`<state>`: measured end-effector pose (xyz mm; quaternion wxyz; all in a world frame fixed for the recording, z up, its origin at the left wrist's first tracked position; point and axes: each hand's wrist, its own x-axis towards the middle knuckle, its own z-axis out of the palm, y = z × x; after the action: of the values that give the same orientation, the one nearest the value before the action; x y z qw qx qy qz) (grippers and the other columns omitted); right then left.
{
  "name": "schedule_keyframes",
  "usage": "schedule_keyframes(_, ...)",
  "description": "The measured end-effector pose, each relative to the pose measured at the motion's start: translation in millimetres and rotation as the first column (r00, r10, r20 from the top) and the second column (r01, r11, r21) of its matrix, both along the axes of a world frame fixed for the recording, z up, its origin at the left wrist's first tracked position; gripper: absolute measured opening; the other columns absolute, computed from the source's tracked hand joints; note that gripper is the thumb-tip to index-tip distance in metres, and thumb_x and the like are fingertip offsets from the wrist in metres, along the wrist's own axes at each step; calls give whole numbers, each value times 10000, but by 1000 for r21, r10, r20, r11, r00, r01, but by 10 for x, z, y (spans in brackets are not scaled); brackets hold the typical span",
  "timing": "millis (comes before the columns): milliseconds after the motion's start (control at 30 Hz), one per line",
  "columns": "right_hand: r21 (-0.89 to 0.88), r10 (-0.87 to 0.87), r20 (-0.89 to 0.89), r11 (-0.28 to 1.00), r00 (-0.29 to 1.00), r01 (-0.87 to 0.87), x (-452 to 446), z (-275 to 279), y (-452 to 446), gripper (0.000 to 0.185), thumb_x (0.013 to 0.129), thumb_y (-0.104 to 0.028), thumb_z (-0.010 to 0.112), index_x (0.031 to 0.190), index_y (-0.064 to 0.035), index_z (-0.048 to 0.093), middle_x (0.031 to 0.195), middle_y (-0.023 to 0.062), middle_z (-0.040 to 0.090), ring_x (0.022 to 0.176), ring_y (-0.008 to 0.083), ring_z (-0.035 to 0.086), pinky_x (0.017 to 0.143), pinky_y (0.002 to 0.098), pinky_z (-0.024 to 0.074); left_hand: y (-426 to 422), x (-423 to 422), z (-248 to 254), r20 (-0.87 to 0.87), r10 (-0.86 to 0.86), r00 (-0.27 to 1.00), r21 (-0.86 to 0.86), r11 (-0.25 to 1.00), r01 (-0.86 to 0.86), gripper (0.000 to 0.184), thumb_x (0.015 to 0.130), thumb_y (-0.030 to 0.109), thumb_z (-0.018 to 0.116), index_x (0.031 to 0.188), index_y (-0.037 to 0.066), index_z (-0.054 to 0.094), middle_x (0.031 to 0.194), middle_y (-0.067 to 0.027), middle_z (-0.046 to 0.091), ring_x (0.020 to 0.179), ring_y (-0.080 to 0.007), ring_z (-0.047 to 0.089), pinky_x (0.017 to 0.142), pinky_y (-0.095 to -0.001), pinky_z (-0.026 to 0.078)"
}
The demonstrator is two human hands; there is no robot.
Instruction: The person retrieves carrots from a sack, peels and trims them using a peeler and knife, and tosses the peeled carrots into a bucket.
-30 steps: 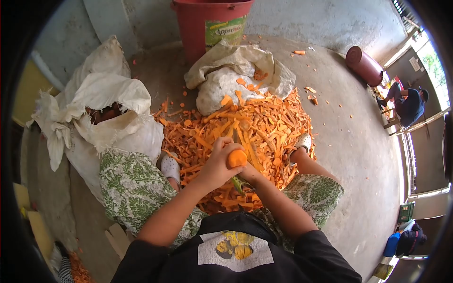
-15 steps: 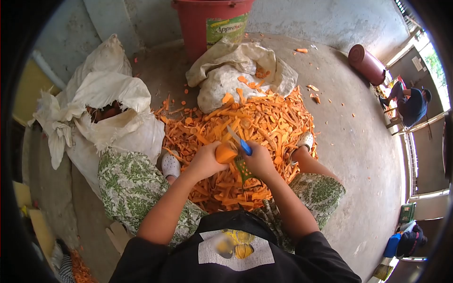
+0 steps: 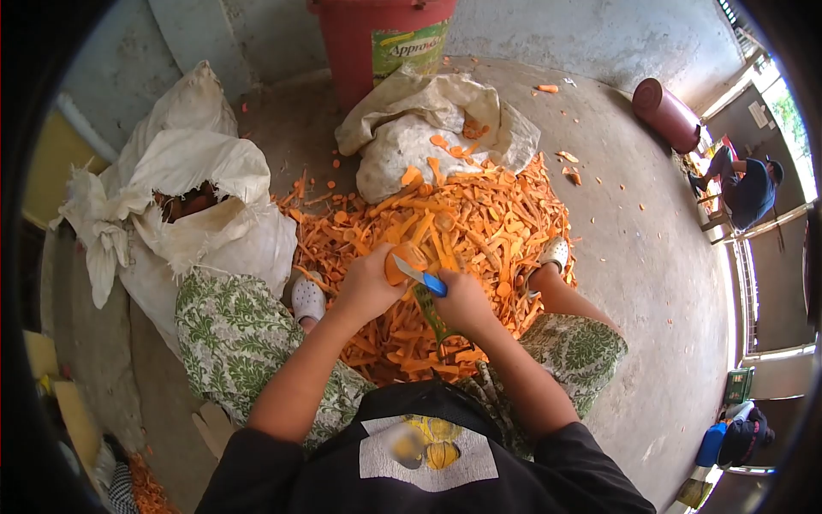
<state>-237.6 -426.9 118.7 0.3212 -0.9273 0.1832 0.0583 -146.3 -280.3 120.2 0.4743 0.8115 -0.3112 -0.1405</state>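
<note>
My left hand [image 3: 370, 283] is closed around a thick piece of peeled carrot [image 3: 402, 259]. In my right hand [image 3: 465, 303] is a knife [image 3: 435, 283] with a blue handle, its blade lying against the cut end of the carrot. Just below my right hand shows a green plastic piece with holes [image 3: 431, 310]; whether that hand holds it I cannot tell. Under both hands spreads a large heap of carrot peelings and slices [image 3: 505, 218], between my feet in light clogs.
White sacks [image 3: 205, 163] stand at the left, one torn open with dark contents. Another sack [image 3: 402, 163] lies behind the heap, before a red bin [image 3: 347, 51]. A dark red drum [image 3: 666, 116] lies at the right, near a seated person [image 3: 749, 193]. Carrot scraps dot the concrete floor.
The knife blade has swung down and left, from pointing up beyond the carrot to lying against its cut end. Both hands have shifted slightly, and the green piece has tilted.
</note>
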Motion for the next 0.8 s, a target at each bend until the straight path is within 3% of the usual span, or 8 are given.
schedule_keyframes(200,204,-48,-74,977,996,62,30,-25,-17,137,705,-114,515,700,15,563,625,228,544,614,381,546,589,424,426,46,10,-10,42,-59,997,-75,995,62,358,639,100,671,958,17,532,801,-151,607,758,-290,606,655,-339,471)
schedule_keyframes(367,176,-14,-103,984,995,32,105,-153,-119,189,746,-156,518,731,18,588,611,216,544,578,341,549,557,406,425,114,10,-47,38,-84,996,-105,991,88,364,641,132,677,961,27,540,815,-128,607,756,-251,611,667,-326,466)
schedule_keyframes(433,150,-89,-202,981,975,120,139,-350,-239,280,764,-245,525,741,26,589,603,191,554,563,319,550,578,397,443,180,-8,41,-347,-358,867,-335,911,242,366,646,154,694,959,36,546,844,-69,599,792,-168,583,709,-298,443)
schedule_keyframes(467,131,-187,-316,963,930,238,157,-566,-381,348,764,-316,533,733,26,589,605,178,559,569,323,547,622,400,461,185,-67,264,-370,-536,759,-379,833,404,381,650,174,708,968,40,545,868,-29,578,825,-119,532,748,-279,415)
schedule_keyframes(567,44,-87,-471,992,878,122,156,-940,-595,342,738,-296,539,782,37,605,679,209,587,610,331,574,580,403,457,189,-81,348,-303,-605,736,-364,787,497,422,647,180,723,991,37,525,879,-36,571,809,-124,529,754,-279,410)
schedule_keyframes(667,44,20,-570,999,822,6,97,-997,-472,334,737,-272,520,788,47,604,732,233,592,670,345,588,573,403,451,206,-72,185,-411,-398,820,-292,910,295,469,675,223,712,1046,34,497,901,-65,569,823,-153,546,762,-284,410)
schedule_keyframes(767,59,227,-559,970,797,-234,-30,-1083,-340,333,767,-266,488,775,45,606,734,210,598,703,347,584,604,415,444,175,-78,183,-311,-344,886,33,928,372,489,698,285,682,1059,26,478,925,-113,573,842,-213,570,757,-320,428)
schedule_keyframes(800,58,224,-558,971,799,-232,-53,-1007,-355,333,767,-266,488,775,45,606,734,210,598,703,347,584,604,415,444,192,-61,141,-262,-400,878,272,842,465,471,689,293,680,1024,29,482,883,-111,580,817,-237,575,733,-340,437)
